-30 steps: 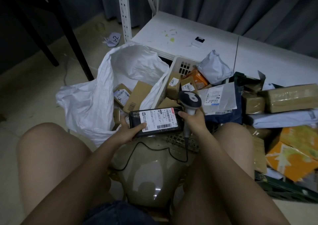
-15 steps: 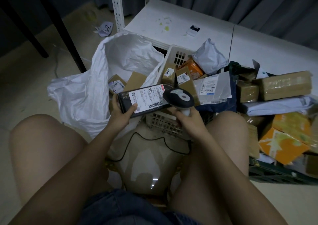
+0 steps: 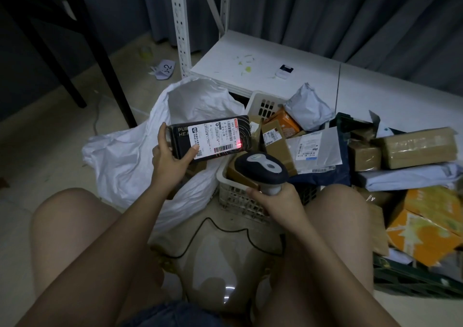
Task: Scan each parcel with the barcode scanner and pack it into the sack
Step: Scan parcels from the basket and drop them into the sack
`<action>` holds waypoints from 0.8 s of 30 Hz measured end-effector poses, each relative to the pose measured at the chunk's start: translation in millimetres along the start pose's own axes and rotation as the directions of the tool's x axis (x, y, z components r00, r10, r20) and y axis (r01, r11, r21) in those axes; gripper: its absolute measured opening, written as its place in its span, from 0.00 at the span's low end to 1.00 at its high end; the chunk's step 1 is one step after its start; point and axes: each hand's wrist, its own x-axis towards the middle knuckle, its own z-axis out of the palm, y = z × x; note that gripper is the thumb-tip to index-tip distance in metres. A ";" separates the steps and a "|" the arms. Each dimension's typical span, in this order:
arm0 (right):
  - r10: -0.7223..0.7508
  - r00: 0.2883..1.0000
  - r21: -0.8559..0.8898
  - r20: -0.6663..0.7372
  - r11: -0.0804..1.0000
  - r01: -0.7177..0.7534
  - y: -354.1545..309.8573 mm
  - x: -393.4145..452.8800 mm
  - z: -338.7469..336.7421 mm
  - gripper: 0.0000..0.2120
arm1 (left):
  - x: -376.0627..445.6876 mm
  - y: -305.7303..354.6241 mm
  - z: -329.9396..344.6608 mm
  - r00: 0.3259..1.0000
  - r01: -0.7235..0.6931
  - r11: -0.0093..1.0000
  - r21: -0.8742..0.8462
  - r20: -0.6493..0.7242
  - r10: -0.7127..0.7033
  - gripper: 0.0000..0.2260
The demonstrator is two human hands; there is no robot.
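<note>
My left hand (image 3: 170,157) grips a flat black parcel (image 3: 210,136) by its left end, label side up, above the mouth of the white sack (image 3: 130,156). A red scanner spot glows at the right end of the label's barcode. My right hand (image 3: 278,199) holds the barcode scanner (image 3: 260,170) by its handle, head pointed at the parcel from just below and to the right. The scanner's black cable (image 3: 225,231) loops down between my knees. The sack lies open on the floor to the left.
A white plastic basket (image 3: 233,196) with several boxed parcels stands in front of me. More parcels, brown boxes, grey bags and orange boxes (image 3: 426,226) pile up on the right over a dark crate (image 3: 411,279). A low white shelf (image 3: 263,61) and black table legs (image 3: 100,58) stand behind.
My left hand has lifted the black parcel up and toward the sack. The scanner has tilted toward the label, and a red spot now shows on the barcode.
</note>
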 end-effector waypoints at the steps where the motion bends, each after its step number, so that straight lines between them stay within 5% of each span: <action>1: 0.009 1.000 0.001 0.000 1.000 -0.009 -0.3 0.2 0.4 0.16 | 0.0 -0.4 0.1 1.000 -0.001 1.000 0.003 -0.004 0.001 0.46; 12: 0.032 0.999 0.108 0.032 0.993 -0.035 -0.5 9.7 7.8 0.07 | 6.0 -13.4 -2.8 0.995 -0.013 0.998 0.057 -0.103 0.019 0.44; 17: 0.092 0.995 0.138 0.030 0.986 -0.095 -2.9 31.1 15.6 0.09 | 23.4 -4.9 -12.5 0.981 0.036 0.967 0.251 -0.194 0.013 0.42; 24: 0.154 0.987 0.129 0.040 0.979 -0.158 -13.2 55.3 33.0 0.13 | 71.5 -13.7 -52.0 0.919 0.168 0.799 0.577 -0.385 0.084 0.37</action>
